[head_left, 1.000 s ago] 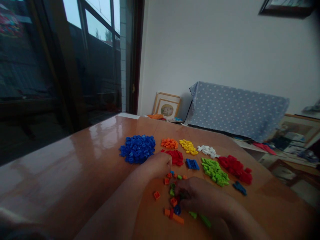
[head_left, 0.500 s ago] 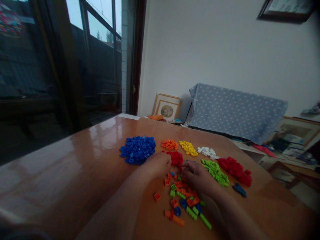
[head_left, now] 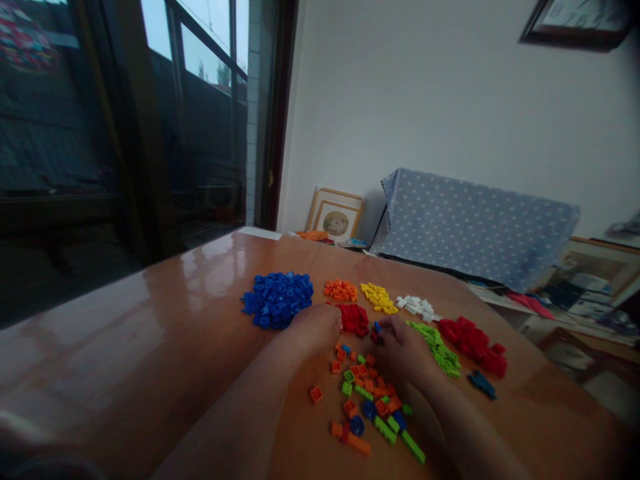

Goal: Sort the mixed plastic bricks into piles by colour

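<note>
My left hand (head_left: 320, 327) rests on the table against the left side of a small heap of red toy bricks (head_left: 354, 320). Its fingers are curled away from the camera and mostly hidden. On the other side of that heap, my right hand (head_left: 403, 343) has its fingertips pinched at a small dark red brick (head_left: 375, 338). A little blue brick (head_left: 377, 327) shows right at those fingertips; whether it is held or lies behind them, I cannot tell. Loose orange, green and blue bricks (head_left: 367, 391) are scattered nearer me, below both hands.
Sorted piles lie around: blue bricks (head_left: 277, 300), orange bricks (head_left: 341, 290), yellow bricks (head_left: 379, 298), white bricks (head_left: 417, 307), green bricks (head_left: 436, 348) and larger red bricks (head_left: 474, 347). A dark blue piece (head_left: 482, 385) lies at the right. Behind the glossy table (head_left: 165, 320) stands something under a dotted cloth (head_left: 475, 223).
My right hand has drawn slightly right, away from the red heap, with the dark red brick at its fingertips. My left hand stays by the heap. The view has shifted slightly.
</note>
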Motion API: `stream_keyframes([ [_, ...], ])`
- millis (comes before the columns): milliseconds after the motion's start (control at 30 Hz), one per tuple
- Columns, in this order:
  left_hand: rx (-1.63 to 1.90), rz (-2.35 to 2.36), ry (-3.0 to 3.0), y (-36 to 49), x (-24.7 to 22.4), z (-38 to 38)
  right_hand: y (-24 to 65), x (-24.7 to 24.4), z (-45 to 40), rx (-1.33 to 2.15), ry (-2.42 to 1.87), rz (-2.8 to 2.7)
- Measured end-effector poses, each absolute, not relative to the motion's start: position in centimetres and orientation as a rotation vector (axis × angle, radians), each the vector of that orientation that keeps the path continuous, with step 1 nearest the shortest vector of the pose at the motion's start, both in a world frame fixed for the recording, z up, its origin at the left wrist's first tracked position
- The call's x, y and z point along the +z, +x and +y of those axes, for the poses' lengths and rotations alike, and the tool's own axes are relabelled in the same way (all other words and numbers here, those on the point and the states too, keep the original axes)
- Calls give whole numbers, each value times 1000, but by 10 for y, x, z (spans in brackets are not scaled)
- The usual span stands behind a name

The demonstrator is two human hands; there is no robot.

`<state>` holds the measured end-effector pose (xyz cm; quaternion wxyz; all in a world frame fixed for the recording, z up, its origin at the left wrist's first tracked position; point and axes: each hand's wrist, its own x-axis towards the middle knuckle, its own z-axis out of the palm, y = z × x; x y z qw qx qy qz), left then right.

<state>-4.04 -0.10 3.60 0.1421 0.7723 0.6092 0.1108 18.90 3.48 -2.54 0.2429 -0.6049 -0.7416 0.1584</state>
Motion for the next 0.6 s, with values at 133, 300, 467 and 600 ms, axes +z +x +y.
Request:
stream_keyframes([
  [133, 298, 1747, 2251, -40, 33, 1, 187, -23, 33, 367, -1646, -2088],
  [300, 303, 1762, 2253, -39, 34, -1, 185, -19, 30, 373, -1689, -2122],
  [467, 274, 1736, 2257, -38, 39, -4, 182, -6, 19, 331, -1775, -2233],
  [600, 248, 1725, 2286, -38, 40, -4, 177, -2, 11, 429, -1693, -2309],
])
